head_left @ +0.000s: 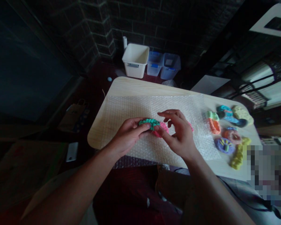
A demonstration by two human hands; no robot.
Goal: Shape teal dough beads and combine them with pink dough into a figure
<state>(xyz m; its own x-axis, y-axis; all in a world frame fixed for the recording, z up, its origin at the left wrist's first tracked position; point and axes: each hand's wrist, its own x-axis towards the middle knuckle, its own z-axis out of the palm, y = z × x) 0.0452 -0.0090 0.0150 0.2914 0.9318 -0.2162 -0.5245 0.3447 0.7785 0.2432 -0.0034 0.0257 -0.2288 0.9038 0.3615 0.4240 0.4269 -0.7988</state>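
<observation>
My left hand [128, 134] is closed on a green, bumpy piece [148, 122] that looks like soft modelling clay or knitted yarn; I cannot tell which. Its thumb lies along the near side of the piece. My right hand [180, 132] has its fingers apart and slightly curled, with the thumb tip at the green piece's right edge. Between the hands shows a pink, bumpy piece [162, 128], partly hidden by the right thumb. A bit more pink peeks out beyond the right hand. Under both hands lies a sheet of bubble wrap [128, 107].
The light wooden table [97, 131] has rounded corners. At its right lie several coloured soft pieces, among them a purple disc [224, 146], an orange and green one [214, 123] and a yellow strip [240, 154]. A white bin [134, 70] and two clear boxes [170, 72] stand behind.
</observation>
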